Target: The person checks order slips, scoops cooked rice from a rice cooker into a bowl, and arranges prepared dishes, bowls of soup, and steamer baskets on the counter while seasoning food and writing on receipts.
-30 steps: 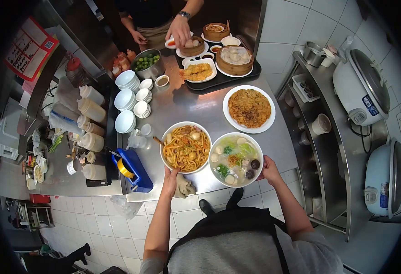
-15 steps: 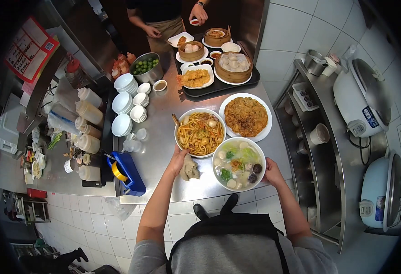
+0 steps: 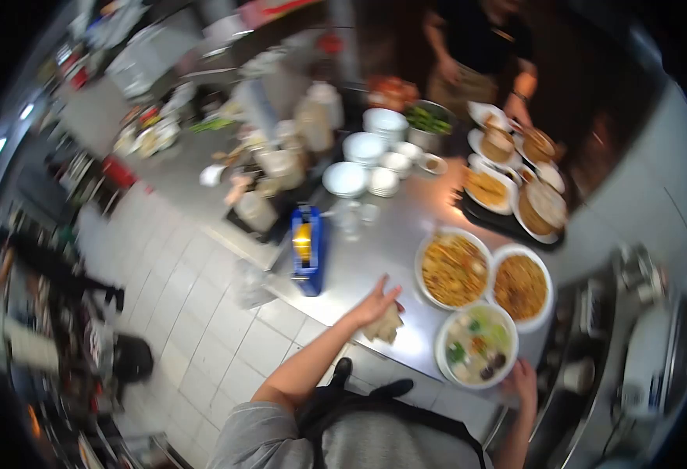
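Observation:
My left hand (image 3: pixel 378 303) has its fingers apart and holds nothing, just above a crumpled beige cloth (image 3: pixel 383 325) at the front edge of the steel counter (image 3: pixel 359 258). The noodle bowl (image 3: pixel 454 269) stands to its right, beside a plate with a round fried dish (image 3: pixel 520 287). In front of both is the soup bowl (image 3: pixel 476 345). My right hand (image 3: pixel 522 381) is by the soup bowl's right rim, its fingers partly blurred; whether they touch the rim is unclear.
A black tray (image 3: pixel 508 222) holds steamer baskets and plates, with another person (image 3: pixel 480 47) behind it. Left of the bowls are a blue tape dispenser (image 3: pixel 307 254), stacked white bowls (image 3: pixel 347 180) and sauce bottles (image 3: pixel 313 125). Steel shelves stand at the right.
The view has swung left and blurred. My left hand has let go of the noodle bowl and moved left of it, fingers spread. The other person's hand has come down to the tray.

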### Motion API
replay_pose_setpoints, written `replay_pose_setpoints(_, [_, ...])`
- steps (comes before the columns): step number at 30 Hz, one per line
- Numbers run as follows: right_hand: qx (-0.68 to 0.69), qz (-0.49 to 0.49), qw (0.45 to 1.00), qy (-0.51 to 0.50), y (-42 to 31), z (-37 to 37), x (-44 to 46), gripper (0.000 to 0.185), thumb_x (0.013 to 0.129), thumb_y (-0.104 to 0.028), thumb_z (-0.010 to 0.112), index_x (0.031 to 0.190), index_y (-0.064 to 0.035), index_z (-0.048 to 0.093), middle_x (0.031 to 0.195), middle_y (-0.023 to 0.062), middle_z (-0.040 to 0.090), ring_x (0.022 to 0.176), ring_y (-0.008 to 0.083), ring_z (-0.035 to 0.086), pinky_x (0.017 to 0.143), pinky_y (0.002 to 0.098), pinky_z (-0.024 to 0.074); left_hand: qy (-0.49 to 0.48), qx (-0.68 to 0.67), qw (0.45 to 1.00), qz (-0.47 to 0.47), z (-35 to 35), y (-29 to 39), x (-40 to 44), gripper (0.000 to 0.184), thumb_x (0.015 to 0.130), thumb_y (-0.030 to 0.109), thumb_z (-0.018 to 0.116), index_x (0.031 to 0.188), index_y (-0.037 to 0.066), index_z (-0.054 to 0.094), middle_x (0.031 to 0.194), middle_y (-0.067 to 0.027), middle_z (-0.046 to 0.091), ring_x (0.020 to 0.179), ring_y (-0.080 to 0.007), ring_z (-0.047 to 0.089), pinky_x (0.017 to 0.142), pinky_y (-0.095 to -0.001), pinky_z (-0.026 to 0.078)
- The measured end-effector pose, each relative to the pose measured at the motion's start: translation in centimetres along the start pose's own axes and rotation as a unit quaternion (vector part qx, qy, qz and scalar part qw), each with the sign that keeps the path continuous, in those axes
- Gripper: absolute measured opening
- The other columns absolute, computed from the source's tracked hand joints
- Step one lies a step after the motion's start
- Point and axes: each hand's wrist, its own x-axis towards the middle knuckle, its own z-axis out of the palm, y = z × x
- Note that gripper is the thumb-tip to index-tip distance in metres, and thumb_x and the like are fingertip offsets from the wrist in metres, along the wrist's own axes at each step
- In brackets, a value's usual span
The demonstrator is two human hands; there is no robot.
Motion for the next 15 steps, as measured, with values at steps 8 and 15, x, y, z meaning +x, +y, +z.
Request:
replay_pose_setpoints(8, [0.102,-0.063,0.965,-0.234,-13.5,12.0,-7.8,0.076,0.075,-0.051,0.063,0.122,0.0027,0.039,0.117,0.0259,0.047,0.103,0.0315,0.052,0.082,0.0435,0.0454,0.093,-0.352,0.928,-0.075,-5.0,-7.0,-12.1,0.049,0.092,0.041,0.037,0.125,0.006,0.044,0.123,-0.0132,0.046,0.114,-0.0206,0.042,0.096,-0.0319,0.034])
replay_pose_setpoints(15, [0.257,0.025,0.787,-0.56,-17.5,47.0,-11.6,0.046,0.091,-0.022,0.047,0.132,-0.0064,0.029,0.121,0.0154,0.048,0.107,0.0296,0.052,0.079,0.0459,0.0486,0.098,-0.156,0.974,0.134,-18.6,-3.3,-24.3,0.05,0.094,0.042,0.037,0.131,0.009,0.032,0.122,-0.0082,0.044,0.109,-0.0162,0.045,0.091,-0.0305,0.039])
